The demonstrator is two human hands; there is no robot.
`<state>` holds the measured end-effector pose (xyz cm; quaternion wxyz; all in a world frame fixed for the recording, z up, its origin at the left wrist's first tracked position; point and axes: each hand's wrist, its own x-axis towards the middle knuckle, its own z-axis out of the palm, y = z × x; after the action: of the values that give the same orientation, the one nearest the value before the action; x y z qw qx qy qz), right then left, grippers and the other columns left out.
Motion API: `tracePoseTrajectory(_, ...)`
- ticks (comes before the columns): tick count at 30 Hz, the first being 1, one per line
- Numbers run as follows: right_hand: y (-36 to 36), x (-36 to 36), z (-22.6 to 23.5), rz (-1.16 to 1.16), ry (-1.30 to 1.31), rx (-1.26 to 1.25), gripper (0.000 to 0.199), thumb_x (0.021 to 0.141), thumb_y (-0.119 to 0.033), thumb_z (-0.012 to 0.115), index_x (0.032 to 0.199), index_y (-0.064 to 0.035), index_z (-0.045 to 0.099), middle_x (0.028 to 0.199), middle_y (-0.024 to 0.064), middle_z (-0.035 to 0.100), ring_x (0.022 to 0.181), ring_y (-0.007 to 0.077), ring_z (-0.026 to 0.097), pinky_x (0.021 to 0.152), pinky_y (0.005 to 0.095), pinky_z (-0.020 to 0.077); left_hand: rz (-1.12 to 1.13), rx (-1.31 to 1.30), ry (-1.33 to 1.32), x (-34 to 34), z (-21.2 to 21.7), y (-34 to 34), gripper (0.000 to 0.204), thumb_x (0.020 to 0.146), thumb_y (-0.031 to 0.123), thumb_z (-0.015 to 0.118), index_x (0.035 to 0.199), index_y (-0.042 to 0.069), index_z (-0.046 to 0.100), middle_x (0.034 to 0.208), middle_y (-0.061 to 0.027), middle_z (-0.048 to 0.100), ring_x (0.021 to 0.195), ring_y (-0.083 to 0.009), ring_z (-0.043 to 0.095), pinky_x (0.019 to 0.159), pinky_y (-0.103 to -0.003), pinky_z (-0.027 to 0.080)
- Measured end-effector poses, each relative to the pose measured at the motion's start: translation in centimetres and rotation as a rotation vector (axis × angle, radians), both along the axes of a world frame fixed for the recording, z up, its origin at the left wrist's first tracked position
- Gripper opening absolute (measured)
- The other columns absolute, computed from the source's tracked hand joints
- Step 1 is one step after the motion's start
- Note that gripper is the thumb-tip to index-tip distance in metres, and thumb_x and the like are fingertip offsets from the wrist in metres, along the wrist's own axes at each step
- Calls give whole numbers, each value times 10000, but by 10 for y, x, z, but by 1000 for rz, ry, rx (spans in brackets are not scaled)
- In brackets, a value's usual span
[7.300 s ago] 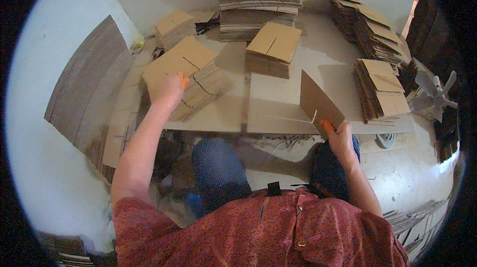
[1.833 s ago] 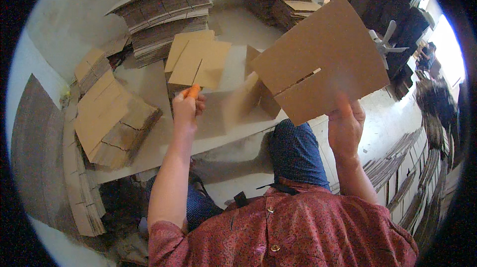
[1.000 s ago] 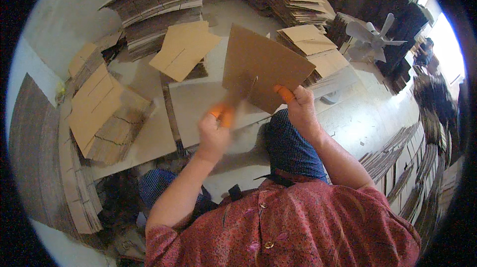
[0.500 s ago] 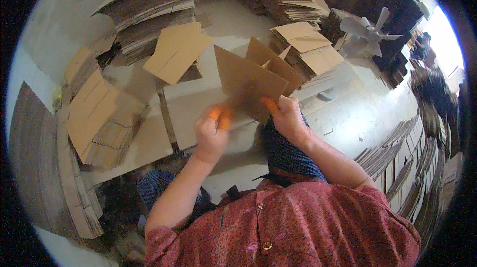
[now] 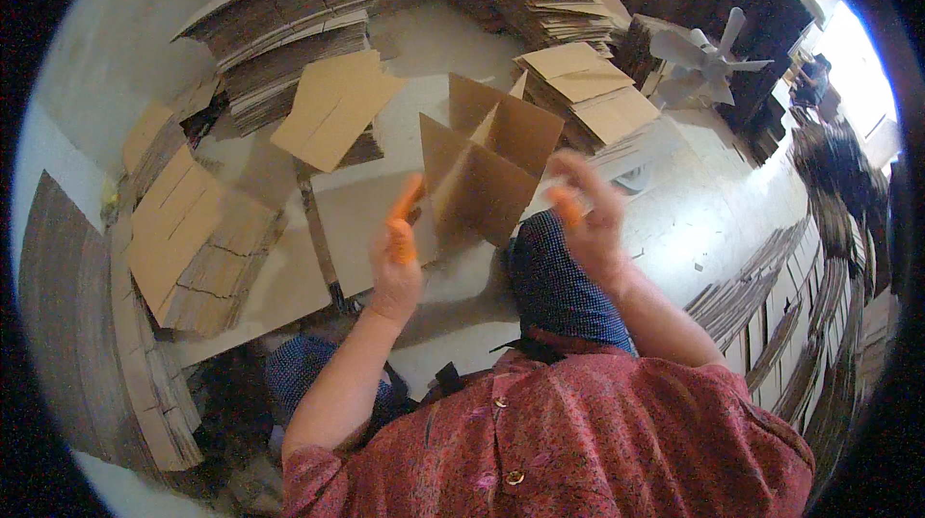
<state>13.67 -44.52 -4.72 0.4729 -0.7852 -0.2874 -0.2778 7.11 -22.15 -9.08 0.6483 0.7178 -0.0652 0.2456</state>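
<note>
A brown cardboard divider of interlocked panels stands opened into a crossed, celled shape between my two hands. My left hand is just left of it, fingers stretched upward and orange covers on some of them. Whether those fingertips touch the panel I cannot tell. On the divider's right side my right hand is apart from it, fingers spread and somewhat blurred, with orange on a finger too. Neither hand grips anything. Flat slotted cardboard sheets lie in a pile beyond my left hand.
More slotted sheets lie at the left, and a tall cardboard stack rises behind them. Further piles stand at the back right beside a fan. Upright cardboard pieces line the right. Another person is far off.
Both hands have come away from the divider's lower part and their fingers have opened. The divider's panels now show spread into a cross, lower and slightly left.
</note>
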Motion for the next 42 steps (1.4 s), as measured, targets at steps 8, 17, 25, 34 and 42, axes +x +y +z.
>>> tracePoseTrajectory(8, 17, 56, 12, 397, 698, 135, 412, 865, -375, 520, 1138, -67, 541, 1031, 66, 579, 950, 164, 518, 799, 297, 433, -629, -463, 88, 32, -9, -42, 843, 838, 661, 205, 1402, 41, 122, 1433, -75, 195, 1307, -187, 187, 1073, -326, 149)
tracePoseTrajectory(17, -10, 23, 31, 360, 747, 202, 283, 832, -174, 501, 1064, -15, 537, 953, 74, 606, 840, 152, 559, 721, 302, 464, -564, -96, 37, 16, 11, -83, 787, 869, 583, 295, 1386, 8, 148, 1442, -130, 176, 1334, -245, 156, 1083, -368, 117)
tracePoseTrajectory(25, -41, 66, 103, -311, -178, -312, 477, 740, 54, 432, 1215, 11, 425, 1202, 252, 481, 1146, 365, 443, 963, 386, 358, 230, 107, -69, 15, -11, -12, 499, 896, 207, 504, 1322, 17, 326, 1361, -157, 335, 1258, -275, 320, 1038, -368, 240)
tracePoseTrajectory(34, -60, 167, -42, -445, 279, -928, 472, 736, -44, 532, 1197, -42, 431, 1253, 189, 432, 1119, 436, 418, 888, 480, 406, 639, -570, 245, 61, -10, 67, 489, 882, 208, 549, 1250, -32, 334, 1053, -137, 523, 942, -198, 528, 790, -342, 454)
tracePoseTrajectory(42, 32, 69, 6, 28, 484, -237, 431, 852, -233, 559, 1173, 35, 454, 1180, 193, 509, 981, 346, 548, 809, 429, 466, 316, -580, 259, 37, -23, 88, 142, 842, 167, 563, 748, 61, 556, 650, -52, 580, 571, -138, 557, 540, -262, 466)
